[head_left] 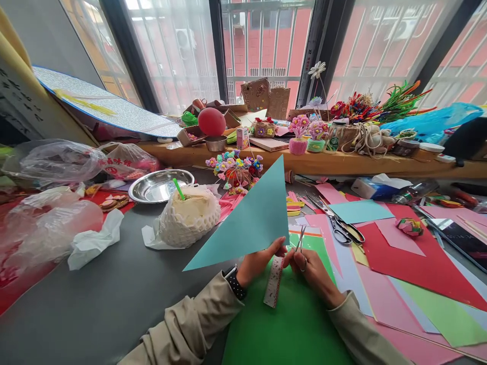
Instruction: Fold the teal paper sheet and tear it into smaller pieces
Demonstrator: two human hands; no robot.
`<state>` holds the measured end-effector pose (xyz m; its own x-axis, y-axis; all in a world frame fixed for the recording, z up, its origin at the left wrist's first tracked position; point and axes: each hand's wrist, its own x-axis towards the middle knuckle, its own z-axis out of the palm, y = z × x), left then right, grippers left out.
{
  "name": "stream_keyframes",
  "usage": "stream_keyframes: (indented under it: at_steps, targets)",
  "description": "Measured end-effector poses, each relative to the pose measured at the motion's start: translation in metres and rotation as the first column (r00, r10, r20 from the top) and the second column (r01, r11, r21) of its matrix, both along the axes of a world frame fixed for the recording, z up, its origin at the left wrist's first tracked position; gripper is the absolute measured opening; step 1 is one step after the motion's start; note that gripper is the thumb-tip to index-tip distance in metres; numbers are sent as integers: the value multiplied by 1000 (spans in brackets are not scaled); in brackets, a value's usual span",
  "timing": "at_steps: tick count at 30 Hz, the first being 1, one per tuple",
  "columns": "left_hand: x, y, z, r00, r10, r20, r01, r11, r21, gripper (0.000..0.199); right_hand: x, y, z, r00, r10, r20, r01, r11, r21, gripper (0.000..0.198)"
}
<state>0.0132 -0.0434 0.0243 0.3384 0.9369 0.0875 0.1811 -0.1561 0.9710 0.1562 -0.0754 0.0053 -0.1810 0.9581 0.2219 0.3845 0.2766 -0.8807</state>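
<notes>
Light-blue sheet: the flat, triangular light-blue sheet of paper or thin card (251, 220) is raised in front of me, one long point reaching left over the grey bench (125, 304), another pointing up.
Left hand: my left hand (261, 261) has its fingers pinched on the sheet near its lower right corner.
Right hand: the fingers of my right hand (314, 271) grip the small, silver metal scissors (302, 237), blades upward, just beside that corner.
Handling: I judge the sheet very light, stiff enough to stand out flat from one pinch, yet easily creased.
Where to hold: the broad lower right corner suits a gentle pinch; the thin left tip would probably bend.
Below: the white, patterned, straight ruler (272, 286) is over the large, bright-green sheet (289, 329); whether my fingers touch its upper end, I cannot tell.
</notes>
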Motion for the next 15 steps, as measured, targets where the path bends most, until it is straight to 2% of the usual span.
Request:
stream_keyframes:
  at_steps: [4,6,10,15]
  targets:
    - [-1,-2,4,998,46,50,-44,998,-35,32,0,0,1,993,95,72,-96,995,11,65]
    - [-2,-3,7,997,51,62,-48,998,-39,30,0,0,3,985,126,120,-129,992,17,65]
    - [-3,-6,10,997,62,35,-62,998,10,22,-1,-1,4,974,157,164,-162,987,16,63]
    - [-1,-8,9,997,82,11,-82,994,67,35,1,-2,5,968,200,151,-206,978,26,64]
